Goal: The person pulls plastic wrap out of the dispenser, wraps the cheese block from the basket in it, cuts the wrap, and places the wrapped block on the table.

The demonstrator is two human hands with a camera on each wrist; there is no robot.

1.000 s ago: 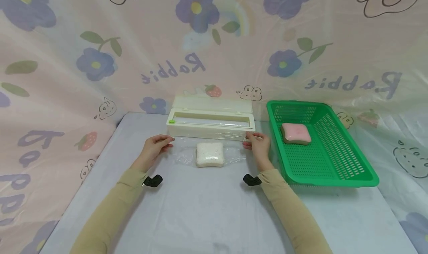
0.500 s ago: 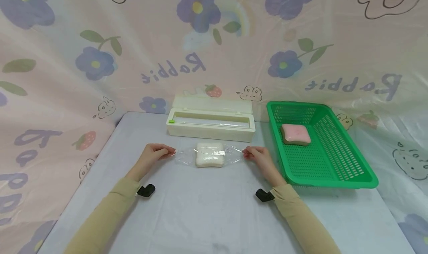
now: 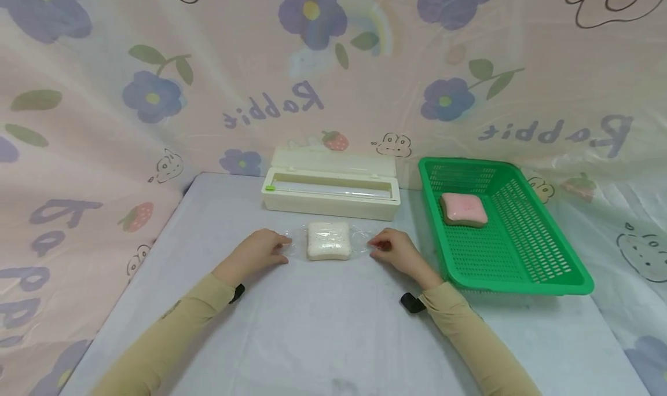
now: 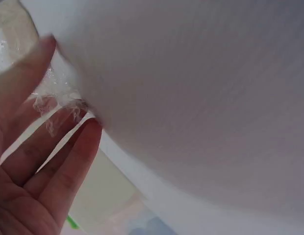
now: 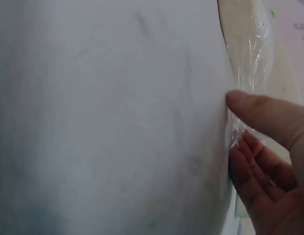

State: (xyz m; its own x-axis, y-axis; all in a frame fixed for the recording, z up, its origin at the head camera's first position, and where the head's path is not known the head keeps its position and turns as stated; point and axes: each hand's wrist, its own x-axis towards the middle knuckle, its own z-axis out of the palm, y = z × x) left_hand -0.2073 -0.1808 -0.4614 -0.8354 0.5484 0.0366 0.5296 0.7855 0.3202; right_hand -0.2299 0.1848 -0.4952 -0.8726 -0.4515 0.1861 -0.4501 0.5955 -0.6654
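Note:
A white, square, sponge-like block lies on the table, covered by cling film whose loose ends stick out left and right. At the left end is my left hand; its thumb stands apart from its fingers, and crumpled film touches the fingers in the left wrist view. On the other side my right hand is at the right end of the film. Its thumb and fingers are spread with film between them, not pinched, in the right wrist view.
Behind the block stands a cream cling film dispenser with its lid raised and a green slider. To the right is a green plastic basket holding a pink-topped block. A patterned curtain hangs behind the table.
Both hands have come from the dispenser's front toward me, then inward toward the block. The film ends, stretched between pinching fingers half a second ago, now lie slack, let go by both hands.

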